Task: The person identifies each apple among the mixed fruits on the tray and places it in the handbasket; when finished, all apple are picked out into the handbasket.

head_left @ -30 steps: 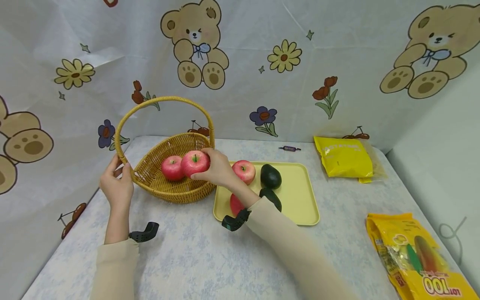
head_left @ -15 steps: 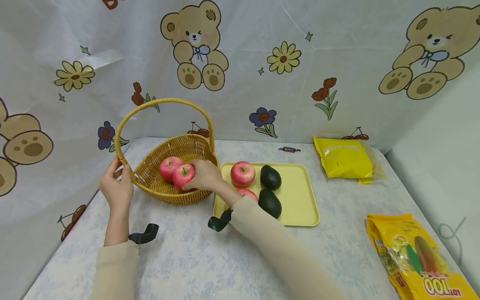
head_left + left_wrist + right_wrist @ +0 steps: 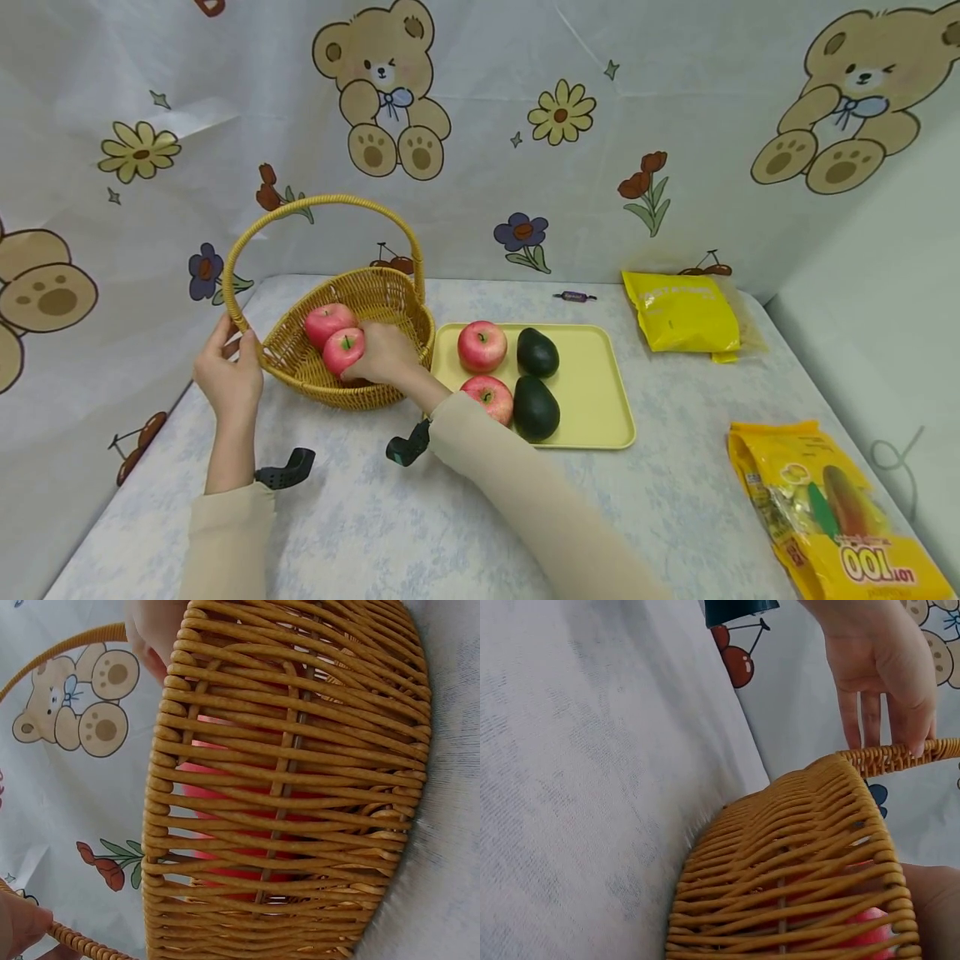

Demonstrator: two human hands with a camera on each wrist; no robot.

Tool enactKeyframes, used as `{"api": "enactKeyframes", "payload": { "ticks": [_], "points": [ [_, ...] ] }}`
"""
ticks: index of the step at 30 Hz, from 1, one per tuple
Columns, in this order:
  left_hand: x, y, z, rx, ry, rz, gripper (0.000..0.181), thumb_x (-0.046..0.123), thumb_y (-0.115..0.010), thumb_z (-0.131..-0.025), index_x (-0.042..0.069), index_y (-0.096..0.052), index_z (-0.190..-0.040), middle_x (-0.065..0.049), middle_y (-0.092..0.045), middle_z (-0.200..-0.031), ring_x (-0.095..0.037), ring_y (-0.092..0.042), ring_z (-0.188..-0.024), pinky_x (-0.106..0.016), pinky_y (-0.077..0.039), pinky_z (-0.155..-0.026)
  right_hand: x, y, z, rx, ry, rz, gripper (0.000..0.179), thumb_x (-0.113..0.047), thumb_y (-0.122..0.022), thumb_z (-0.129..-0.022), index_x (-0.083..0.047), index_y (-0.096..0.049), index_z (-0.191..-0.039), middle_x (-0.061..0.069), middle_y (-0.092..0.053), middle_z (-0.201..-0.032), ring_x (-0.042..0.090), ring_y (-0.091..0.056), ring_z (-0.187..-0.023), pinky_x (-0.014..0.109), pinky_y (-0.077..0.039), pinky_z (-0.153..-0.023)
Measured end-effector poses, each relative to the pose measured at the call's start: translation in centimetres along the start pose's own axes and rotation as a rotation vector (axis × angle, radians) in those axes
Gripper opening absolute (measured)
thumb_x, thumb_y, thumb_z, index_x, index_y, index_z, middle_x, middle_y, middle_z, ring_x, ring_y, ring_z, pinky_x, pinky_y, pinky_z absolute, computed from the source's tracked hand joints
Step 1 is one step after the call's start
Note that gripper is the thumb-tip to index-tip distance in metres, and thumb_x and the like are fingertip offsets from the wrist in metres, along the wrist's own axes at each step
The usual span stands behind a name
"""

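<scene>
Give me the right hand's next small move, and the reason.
Probably loosen the right hand and let go of its apple: the fruit looks low inside the basket, beside the second apple, while the left hand holds the handle.

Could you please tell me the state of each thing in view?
Basket, upright, two apples inside
Left hand, gripping basket handle
Right hand, holding nearer basket apple
Tray, partly filled: two more apples, two avocados
Far bag, lying, seal unclear
Near bag, lying, seal unclear
</scene>
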State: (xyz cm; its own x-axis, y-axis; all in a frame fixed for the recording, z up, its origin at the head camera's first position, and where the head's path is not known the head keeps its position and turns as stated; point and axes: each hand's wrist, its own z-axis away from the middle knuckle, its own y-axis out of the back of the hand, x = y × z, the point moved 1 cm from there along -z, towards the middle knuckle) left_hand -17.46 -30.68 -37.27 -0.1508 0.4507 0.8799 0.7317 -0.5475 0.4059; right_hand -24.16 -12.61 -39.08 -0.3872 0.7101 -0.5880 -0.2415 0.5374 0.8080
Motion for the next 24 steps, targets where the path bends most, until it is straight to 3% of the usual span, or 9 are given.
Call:
{"api": "enactKeyframes", "payload": {
  "ticks": [10, 24],
  "points": [
    [-0.01, 0.06, 0.16, -0.014, 0.007, 0.016, 0.044, 0.022, -0.048, -0.102, 0.022, -0.047, -0.146, -0.006, -0.056, -0.142, -0.024, -0.058, -0.122, -0.034, -0.052, -0.100, -0.07, -0.64, -0.34, -0.053, 0.123, 0.038, 0.057, -0.039, -0.085, -0.073, -0.014, -0.059, -0.116, -0.005, -0.065, -0.102, 0.009, -0.061, -0.092, 0.019, -0.050, -0.075],
    [-0.22, -0.02, 0.01, 0.001, -0.020, 0.008, 0.042, 0.021, -0.049, -0.102, 0.024, -0.050, -0.144, -0.006, -0.058, -0.139, -0.025, -0.060, -0.119, -0.034, -0.053, -0.097, -0.14, -0.82, -0.41, -0.083, 0.148, 0.068, 0.052, -0.049, -0.082, -0.074, -0.015, -0.063, -0.109, -0.007, -0.067, -0.097, 0.007, -0.060, -0.088, 0.016, -0.048, -0.071]
  ]
}}
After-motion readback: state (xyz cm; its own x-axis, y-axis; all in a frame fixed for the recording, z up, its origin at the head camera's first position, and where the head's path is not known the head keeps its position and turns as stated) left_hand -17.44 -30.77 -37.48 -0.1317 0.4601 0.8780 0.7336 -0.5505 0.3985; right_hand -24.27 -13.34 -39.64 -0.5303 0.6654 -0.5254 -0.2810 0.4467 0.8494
